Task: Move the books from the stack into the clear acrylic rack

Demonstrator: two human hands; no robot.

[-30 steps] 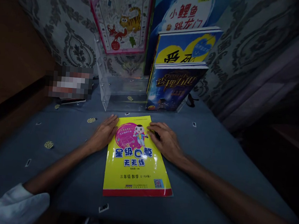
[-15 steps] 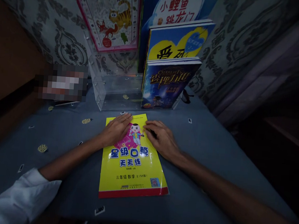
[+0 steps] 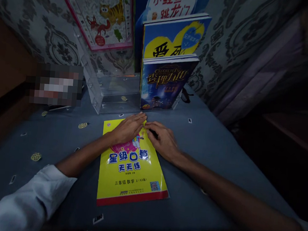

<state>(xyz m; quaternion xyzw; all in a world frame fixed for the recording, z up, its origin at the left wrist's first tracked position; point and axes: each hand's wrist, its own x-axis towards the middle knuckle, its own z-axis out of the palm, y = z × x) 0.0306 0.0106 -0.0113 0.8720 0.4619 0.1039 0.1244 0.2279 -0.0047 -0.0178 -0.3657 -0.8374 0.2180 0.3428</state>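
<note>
A yellow workbook (image 3: 133, 178) with a red bottom band lies closed and front cover up on the table. Across its upper part my left hand (image 3: 128, 128) rests flat, fingers stretched toward the top right corner and hiding part of the cartoon figure. My right hand (image 3: 163, 140) is at the upper right edge, its fingers bent and thumb close to the forefinger, pinching the workbook near that corner. The two hands' fingertips almost meet there.
Behind the workbook stands a clear acrylic rack (image 3: 106, 106) holding a dark blue book (image 3: 167, 84), a blue-and-yellow book (image 3: 176, 35) and a pink-framed picture book (image 3: 105, 19). A blurred-out item (image 3: 56, 86) lies left on the grey tablecloth (image 3: 207, 151).
My left hand has slid right across the cover toward the top right corner, now covering more of the cartoon figure. My right hand stays by the right edge. The view has shifted slightly.
</note>
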